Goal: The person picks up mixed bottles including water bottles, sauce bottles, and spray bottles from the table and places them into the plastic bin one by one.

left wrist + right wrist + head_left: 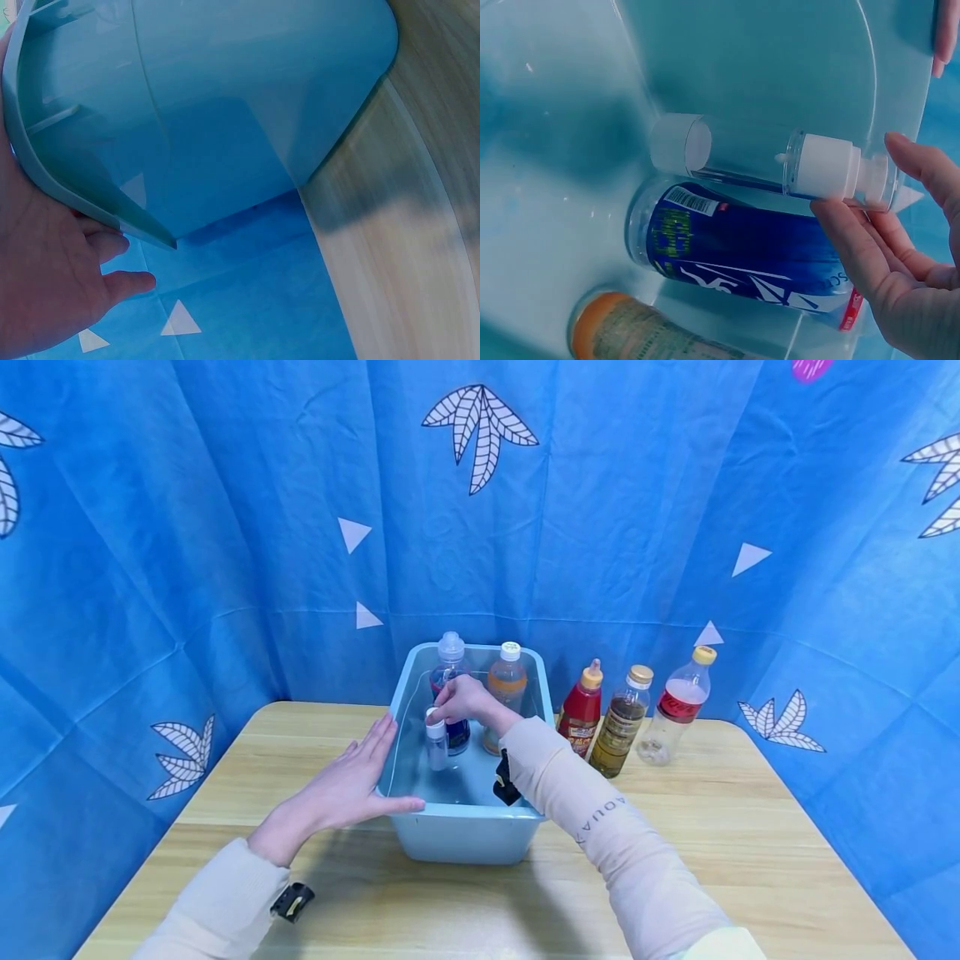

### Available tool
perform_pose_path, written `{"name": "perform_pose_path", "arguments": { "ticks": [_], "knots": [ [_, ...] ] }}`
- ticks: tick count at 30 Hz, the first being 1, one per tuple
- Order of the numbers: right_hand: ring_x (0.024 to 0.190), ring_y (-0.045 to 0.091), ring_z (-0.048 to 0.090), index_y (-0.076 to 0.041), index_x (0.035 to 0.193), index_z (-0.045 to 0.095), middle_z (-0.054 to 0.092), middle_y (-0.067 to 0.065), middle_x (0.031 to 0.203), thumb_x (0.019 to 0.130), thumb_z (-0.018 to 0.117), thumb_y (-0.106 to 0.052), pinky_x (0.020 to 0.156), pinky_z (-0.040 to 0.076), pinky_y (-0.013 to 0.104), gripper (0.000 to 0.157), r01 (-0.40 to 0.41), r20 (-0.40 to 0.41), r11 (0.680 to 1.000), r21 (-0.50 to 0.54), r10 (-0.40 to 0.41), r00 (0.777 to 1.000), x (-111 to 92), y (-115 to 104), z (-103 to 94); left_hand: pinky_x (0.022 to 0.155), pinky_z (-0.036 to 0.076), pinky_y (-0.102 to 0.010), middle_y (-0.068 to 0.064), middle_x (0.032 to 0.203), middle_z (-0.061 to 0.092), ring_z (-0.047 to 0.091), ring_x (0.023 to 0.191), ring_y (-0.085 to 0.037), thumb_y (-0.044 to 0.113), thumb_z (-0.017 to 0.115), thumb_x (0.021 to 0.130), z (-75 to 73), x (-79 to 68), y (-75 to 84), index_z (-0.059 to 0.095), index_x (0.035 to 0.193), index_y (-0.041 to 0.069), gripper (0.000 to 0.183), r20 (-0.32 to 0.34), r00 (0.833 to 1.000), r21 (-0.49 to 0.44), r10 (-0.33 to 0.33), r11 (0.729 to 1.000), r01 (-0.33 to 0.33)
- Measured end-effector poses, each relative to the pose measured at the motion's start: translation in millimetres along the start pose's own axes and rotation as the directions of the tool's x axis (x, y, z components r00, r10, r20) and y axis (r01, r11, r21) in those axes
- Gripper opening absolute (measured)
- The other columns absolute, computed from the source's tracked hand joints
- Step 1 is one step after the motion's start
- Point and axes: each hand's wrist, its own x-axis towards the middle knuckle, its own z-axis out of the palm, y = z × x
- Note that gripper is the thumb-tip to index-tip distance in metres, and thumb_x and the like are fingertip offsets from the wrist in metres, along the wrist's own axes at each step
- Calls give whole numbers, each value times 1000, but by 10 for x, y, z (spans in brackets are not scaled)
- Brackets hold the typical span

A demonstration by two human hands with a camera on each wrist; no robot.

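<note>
A small clear bottle with a white pump top (825,166) stands inside the light-blue plastic tub (468,835), near its left wall. My right hand (468,700) reaches into the tub and holds this bottle by its top, thumb on one side and fingers on the other. Right behind the small bottle stands a bottle with a dark blue label (750,244). An orange-labelled bottle with a white cap (507,681) stands to its right in the tub. My left hand (348,789) rests on the tub's near left corner, fingers straight along the left rim, thumb on the front rim.
Right of the tub on the wooden table (720,827) stand a red squeeze bottle (581,714), a bottle of brown liquid (621,727) and a clear bottle with a red label and yellow cap (678,706). A blue patterned curtain (637,510) hangs behind and at both sides.
</note>
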Motion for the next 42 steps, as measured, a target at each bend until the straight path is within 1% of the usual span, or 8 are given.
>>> {"name": "perform_pose_path", "arguments": {
  "ticks": [2,7,9,13,18,24,32,42],
  "knots": [
    [78,20,62,-9,84,63,62,3,84,70,76,-20,69,50,29,22,-7,8,1000,7,7,1000,-1,6,11,101,15,-54,-14,147,1,4,133,-30,71,52,68,3,1,-4,8,141,0,111,0,1000,-3,-3,1000,3],
    [75,17,61,-9,81,64,62,3,84,70,76,-21,82,47,37,20,-30,14,999,15,30,999,-17,10,37,101,15,-55,-13,148,1,4,133,-31,73,50,67,4,-3,-4,8,141,1,113,7,1000,-9,-12,1000,12],
    [74,16,60,-9,81,64,62,3,84,69,76,-20,83,46,37,20,-48,9,999,24,48,999,-22,12,44,101,15,-55,-13,148,1,4,133,-31,75,49,66,3,-7,-2,8,142,1,113,9,1000,-10,-13,1000,13],
    [75,16,60,-10,84,63,61,3,85,68,77,-19,81,47,35,23,-88,7,995,49,88,996,-21,25,62,101,15,-55,-13,148,1,4,133,-31,76,48,65,5,-11,-1,8,142,1,114,8,1000,-13,-14,1000,14],
    [77,17,60,-8,84,62,61,3,86,67,78,-16,83,46,36,24,-110,18,989,98,109,994,-10,47,81,101,15,-56,-12,148,0,3,133,-30,75,48,66,14,-6,-10,7,142,1,114,4,1000,-18,-12,1000,12],
    [79,19,61,-5,84,62,62,5,86,66,78,-10,75,50,30,24,-134,26,981,141,131,991,4,61,98,101,15,-55,-12,148,-1,3,133,-30,75,49,66,17,-1,-16,6,142,1,114,3,1000,-18,-9,1000,9],
    [84,22,62,-3,80,64,63,5,83,65,78,-8,70,50,28,21,-158,18,982,99,157,987,-10,57,99,101,15,-55,-13,148,1,5,133,-30,74,49,67,18,12,-15,8,141,1,113,-5,1000,-6,-1,1000,1],
    [76,17,61,-4,78,63,64,5,80,67,77,-9,68,50,27,19,-180,21,982,54,179,984,-7,66,105,101,15,-55,-14,147,1,5,133,-31,76,47,66,6,10,-6,8,141,0,114,-3,1000,-3,0,1000,0]
  ]
}}
